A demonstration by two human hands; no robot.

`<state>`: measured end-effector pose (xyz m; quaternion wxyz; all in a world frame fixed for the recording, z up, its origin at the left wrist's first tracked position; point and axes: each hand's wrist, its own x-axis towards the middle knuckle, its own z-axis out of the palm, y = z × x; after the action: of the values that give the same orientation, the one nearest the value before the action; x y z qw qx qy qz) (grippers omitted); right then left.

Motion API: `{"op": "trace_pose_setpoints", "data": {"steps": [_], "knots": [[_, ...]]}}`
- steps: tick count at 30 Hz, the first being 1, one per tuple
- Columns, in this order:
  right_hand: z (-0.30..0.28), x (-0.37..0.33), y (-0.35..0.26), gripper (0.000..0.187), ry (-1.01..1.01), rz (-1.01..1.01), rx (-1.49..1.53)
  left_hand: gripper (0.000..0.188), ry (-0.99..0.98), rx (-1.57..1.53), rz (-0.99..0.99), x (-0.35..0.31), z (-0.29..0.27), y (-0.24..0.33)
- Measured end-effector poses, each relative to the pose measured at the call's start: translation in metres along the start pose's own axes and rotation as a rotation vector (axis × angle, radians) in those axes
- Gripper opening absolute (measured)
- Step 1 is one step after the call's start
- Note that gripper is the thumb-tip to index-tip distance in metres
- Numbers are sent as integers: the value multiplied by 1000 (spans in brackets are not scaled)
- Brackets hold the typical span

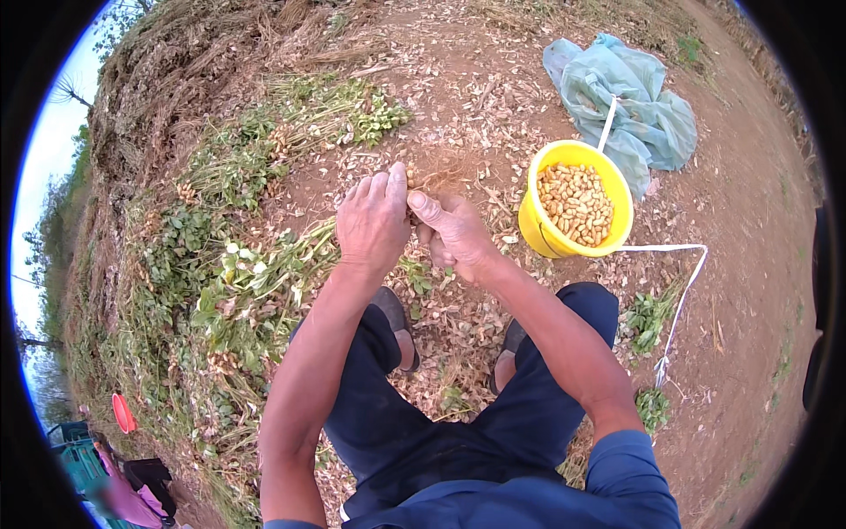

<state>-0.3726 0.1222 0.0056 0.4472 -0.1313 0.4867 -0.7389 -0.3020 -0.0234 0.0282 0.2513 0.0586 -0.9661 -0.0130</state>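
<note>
My left hand [374, 216] is closed around the stems of a pulled-up peanut plant [304, 251]. Its leafy end hangs out to the left, and thin brown roots [449, 172] stick out beyond my hands. Right beside it, my right hand [458, 234] is closed with the fingers curled and the thumb against the root end. What lies between those fingers is hidden. To the right stands a yellow bucket [534, 225] partly filled with peanuts in their shells [577, 203].
A crumpled blue-green sack [621, 101] lies behind the bucket. A white strap [701, 264] trails over the soil on the right. Heaped peanut plants [176, 300] cover the left side. At the far lower left are a red container [124, 413] and a person in pink [132, 502].
</note>
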Motion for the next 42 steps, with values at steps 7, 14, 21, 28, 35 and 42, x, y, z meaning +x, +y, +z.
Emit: {"op": "trace_pose_setpoints", "data": {"steps": [7, 14, 21, 28, 35, 42], "knots": [[-3, 0, 9, 59, 42, 56, 42, 51, 68, -84, -125, 2, -3, 2], [-3, -1, 8, 37, -168, 36, 75, 52, 5, -89, -103, 1, 0, -3], [-1, -4, 7, 28, -360, -86, 102, 49, -192, -335, -255, -5, 2, -14], [-5, -8, 7, 15, -372, -68, 319, 48, -308, -454, -417, 11, -12, -7], [6, -14, -4, 19, -297, -8, 210, 39, -249, -357, -342, 2, 1, -20], [0, -6, -8, 21, -97, -175, -66, 19, -253, -237, -197, -2, 8, -15]]}}
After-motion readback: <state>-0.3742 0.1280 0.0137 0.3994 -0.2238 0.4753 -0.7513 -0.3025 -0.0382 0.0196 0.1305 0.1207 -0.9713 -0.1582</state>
